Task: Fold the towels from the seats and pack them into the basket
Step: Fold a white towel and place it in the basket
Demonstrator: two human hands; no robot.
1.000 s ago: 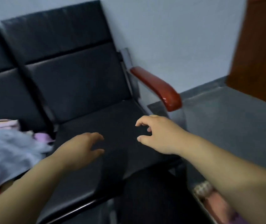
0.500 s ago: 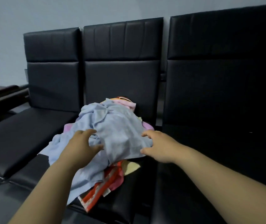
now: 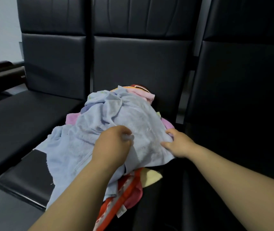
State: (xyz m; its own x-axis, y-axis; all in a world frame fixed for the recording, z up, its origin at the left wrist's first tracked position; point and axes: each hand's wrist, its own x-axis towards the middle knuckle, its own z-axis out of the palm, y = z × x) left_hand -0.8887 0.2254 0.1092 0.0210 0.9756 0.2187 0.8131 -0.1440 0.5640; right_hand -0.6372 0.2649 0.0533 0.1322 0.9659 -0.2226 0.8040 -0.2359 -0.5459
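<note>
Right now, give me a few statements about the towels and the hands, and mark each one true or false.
1. The light blue towel lies on top of the pile. True.
2. The pile sits on the floor. False: it lies on the middle seat.
3. The left hand and the right hand both grip the light blue towel. True.
4. The red towel covers the whole pile. False: it sticks out from beneath the blue one, at the front.
</note>
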